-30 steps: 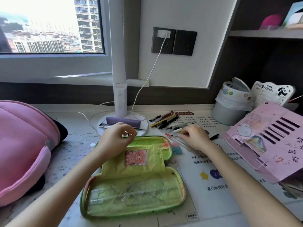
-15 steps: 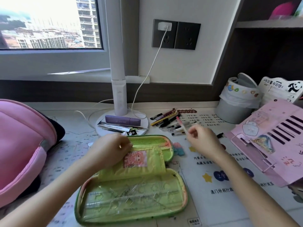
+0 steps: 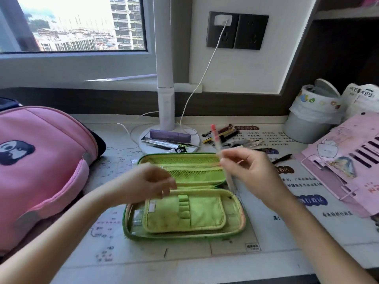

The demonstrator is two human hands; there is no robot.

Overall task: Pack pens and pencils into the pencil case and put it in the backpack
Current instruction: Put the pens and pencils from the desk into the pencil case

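Pencil case (image 3: 184,196) open, pen (image 3: 216,139) in right hand (image 3: 249,171)

Printed Chinese characters all over the desk mat (image 3: 266,228), in columns and in dark oval labels, too blurred to read. More characters on the white bag (image 3: 361,99) at far right, likewise illegible. Red handwritten marks on the pink stand (image 3: 348,152), unreadable. Small boxed label at the mat's lower edge, not legible. No brand or number made out anywhere.
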